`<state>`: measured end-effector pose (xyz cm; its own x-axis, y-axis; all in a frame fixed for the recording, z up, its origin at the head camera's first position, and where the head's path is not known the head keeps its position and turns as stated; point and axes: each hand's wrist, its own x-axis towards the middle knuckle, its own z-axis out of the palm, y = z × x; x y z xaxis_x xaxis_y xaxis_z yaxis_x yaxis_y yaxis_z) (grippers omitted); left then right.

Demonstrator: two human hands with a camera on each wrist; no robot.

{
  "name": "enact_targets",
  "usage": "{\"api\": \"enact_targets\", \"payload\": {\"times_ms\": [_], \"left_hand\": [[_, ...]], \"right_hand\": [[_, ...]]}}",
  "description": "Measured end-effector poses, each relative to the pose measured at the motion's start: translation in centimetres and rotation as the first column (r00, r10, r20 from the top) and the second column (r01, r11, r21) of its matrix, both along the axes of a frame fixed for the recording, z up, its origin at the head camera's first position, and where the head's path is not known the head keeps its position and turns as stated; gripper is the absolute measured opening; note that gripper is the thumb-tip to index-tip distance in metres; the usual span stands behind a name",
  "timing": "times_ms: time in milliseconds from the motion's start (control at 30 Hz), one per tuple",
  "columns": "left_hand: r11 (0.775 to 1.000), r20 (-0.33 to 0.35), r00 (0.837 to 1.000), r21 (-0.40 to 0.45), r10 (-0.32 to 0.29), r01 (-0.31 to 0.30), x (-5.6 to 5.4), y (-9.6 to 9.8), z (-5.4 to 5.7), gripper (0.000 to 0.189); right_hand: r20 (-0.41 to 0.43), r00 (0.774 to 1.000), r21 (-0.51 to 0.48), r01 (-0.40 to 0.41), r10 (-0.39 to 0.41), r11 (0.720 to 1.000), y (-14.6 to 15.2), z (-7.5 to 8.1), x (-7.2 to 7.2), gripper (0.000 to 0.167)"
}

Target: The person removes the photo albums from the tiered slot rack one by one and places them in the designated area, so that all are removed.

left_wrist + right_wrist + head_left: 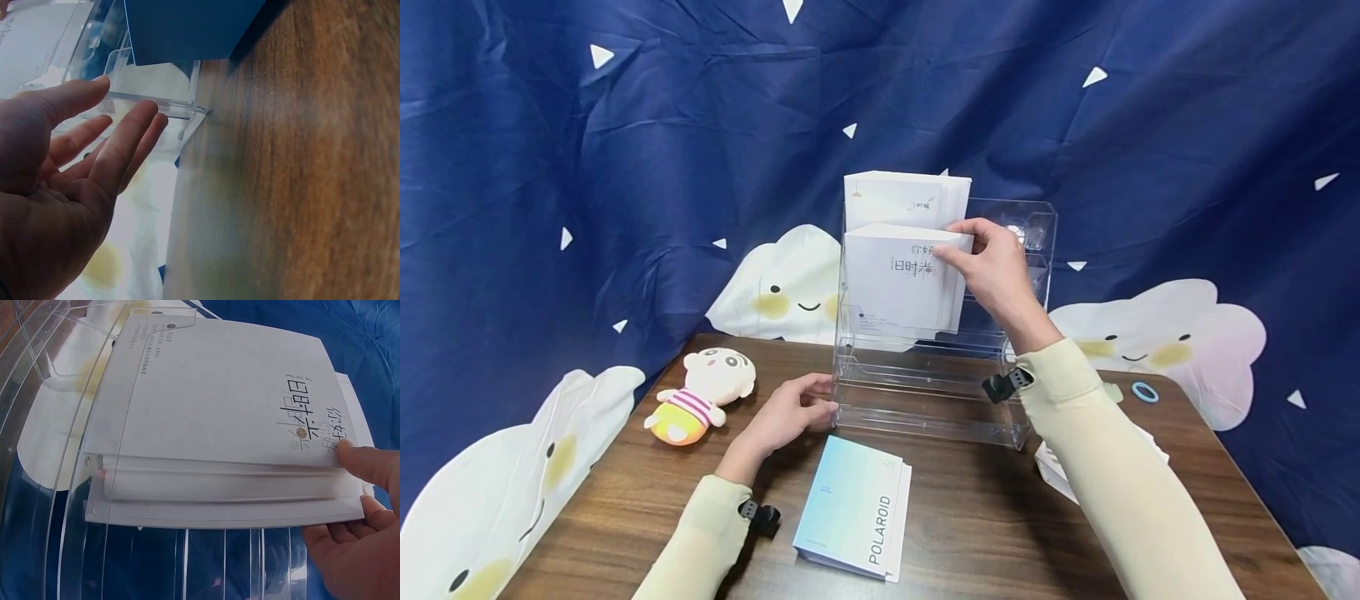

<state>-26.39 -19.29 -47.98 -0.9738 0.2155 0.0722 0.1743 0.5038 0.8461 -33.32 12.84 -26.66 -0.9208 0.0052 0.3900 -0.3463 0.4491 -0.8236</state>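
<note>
In the centre of the frame, the right hand (992,262) is pinching the white book (898,283) by its upper right edge, thumb pressing the front cover and fingers lying behind, a grip that is probably keeping the book upright while its lower end is sitting behind a clear lip of the rack (925,427). The rear book (891,200) is standing above and behind it, likely because the stepped tiers are keeping each title in sight. At the rack's lower left, the left hand (786,417) is holding nothing: its fingers are lying loose and apart by the side edge, perhaps for steadying, though whether the tips are touching I cannot tell. At bottom centre, the blue book (848,504) is lying flat on the table (955,517), cover up, a spot that is leaving it near the left hand. The doll (700,396) is lying at centre left, seemingly clear of the work.
</note>
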Motion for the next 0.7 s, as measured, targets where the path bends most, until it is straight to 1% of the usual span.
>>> {"api": "enact_targets", "payload": {"times_ms": [533,700], "left_hand": [[1.000,-0.003,1.000,-0.015,-0.003,0.003,0.0,-0.1,0.1,0.051],[1.000,-0.003,1.000,-0.003,-0.007,0.007,0.0,-0.2,0.1,0.050]], "right_hand": [[0.027,0.999,0.027,-0.037,0.036,0.999,-0.5,1.0,0.1,0.033],[0.023,0.999,0.036,-0.048,0.047,0.998,-0.5,1.2,0.1,0.033]]}}
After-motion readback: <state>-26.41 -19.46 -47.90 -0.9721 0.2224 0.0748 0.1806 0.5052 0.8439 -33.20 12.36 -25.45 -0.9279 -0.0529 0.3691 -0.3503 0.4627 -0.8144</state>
